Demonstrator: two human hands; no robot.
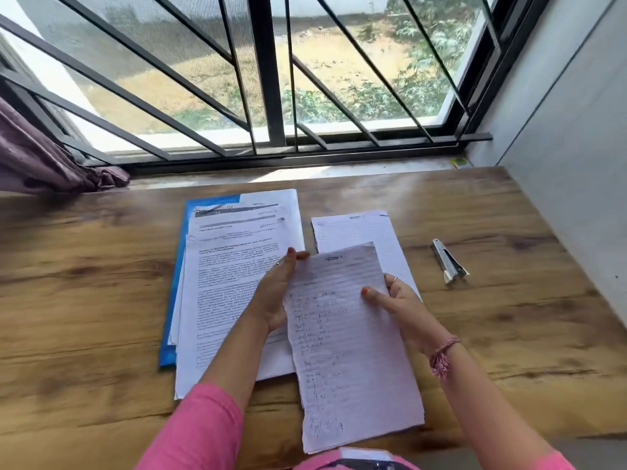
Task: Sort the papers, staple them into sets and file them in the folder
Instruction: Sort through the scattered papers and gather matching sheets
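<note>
Head view: both hands are grasping a lined sheet [346,351] over the desk [84,283]; left hand [276,296] gripping its left edge, right hand [398,301] pinching its right edge. Printed stack [234,276] lying on blue folder [173,300] at left. Stapler [448,261] sitting apart at right.

The person wears a bright pink top, its sleeves ending well above the wrists on both arms — the forearms below are bare. The left hand [273,296] carries a thin ring on one finger, and its nails are painted an orange-red; the right hand [395,300] has the same polish, a slim silver-looking ring, and at the wrist a pink-and-white thread band [442,356] with a frayed tassel (the knot itself is hard to make out).
</note>
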